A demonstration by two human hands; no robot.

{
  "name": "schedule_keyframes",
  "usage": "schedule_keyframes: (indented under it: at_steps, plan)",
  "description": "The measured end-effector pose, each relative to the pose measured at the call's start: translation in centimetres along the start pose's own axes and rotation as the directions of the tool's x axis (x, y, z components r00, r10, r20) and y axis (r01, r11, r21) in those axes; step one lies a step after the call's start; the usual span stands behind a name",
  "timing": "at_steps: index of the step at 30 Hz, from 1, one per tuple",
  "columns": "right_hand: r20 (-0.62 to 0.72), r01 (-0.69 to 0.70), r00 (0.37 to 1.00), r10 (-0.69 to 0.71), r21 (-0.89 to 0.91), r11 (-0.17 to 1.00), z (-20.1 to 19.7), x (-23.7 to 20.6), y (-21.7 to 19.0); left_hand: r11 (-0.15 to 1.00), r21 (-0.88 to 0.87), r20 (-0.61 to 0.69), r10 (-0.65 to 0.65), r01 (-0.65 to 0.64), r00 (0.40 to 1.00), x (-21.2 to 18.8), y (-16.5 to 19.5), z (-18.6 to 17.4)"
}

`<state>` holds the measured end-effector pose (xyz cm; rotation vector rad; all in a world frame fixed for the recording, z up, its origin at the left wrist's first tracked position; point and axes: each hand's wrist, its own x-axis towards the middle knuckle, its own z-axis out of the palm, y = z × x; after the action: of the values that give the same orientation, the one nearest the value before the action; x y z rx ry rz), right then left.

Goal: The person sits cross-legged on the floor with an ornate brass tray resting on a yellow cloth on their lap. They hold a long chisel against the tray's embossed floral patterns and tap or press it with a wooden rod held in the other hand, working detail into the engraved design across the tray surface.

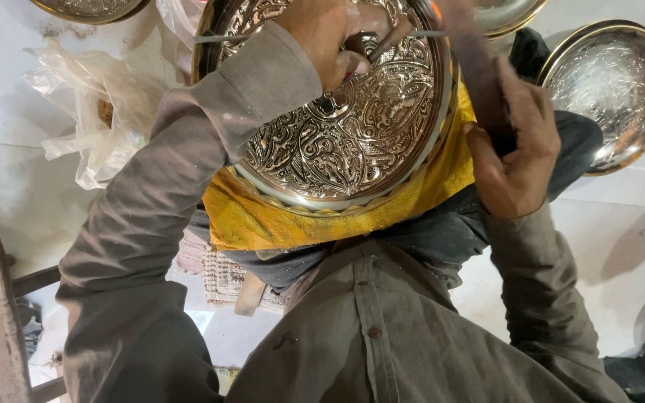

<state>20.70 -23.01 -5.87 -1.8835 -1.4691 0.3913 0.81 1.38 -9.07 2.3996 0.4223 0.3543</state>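
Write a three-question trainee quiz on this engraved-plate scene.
1. True or false: the big engraved plate rests on a yellow cloth.
2. Which hand lies on the plate's face: A left hand, B right hand?
3. Fill in: a crumpled plastic ___ lies on the floor left of the plate.

Key: 1 true; 2 A; 3 bag.

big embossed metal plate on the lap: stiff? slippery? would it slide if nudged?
The embossed plate looks like rigid, polished metal, so probably stiff and slick to bare fingers. It rests on a yellow cloth, which likely resists sliding. Its round rim suggests it would roll if stood on edge.
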Motion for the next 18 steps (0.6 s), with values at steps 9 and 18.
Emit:
schedule_keyframes:
  at_steps: [9, 18]
  plan:
    - [0.011, -0.06, 0.998, 0.059, 0.25, 0.966, -1.0, 0.4, -0.1, 0.957, 0.024, 0.146, -0.289, 0.288, 0.946, 0.8, 0.2, 0.8]
    - [0.131, 0.012, 0.991, 0.007, -0.142, 0.99, -0.8, -0.1, 1.4, 0.969, -0.03, 0.104, -0.24, 0.245, 0.965, 0.6, -0.1, 1.2]
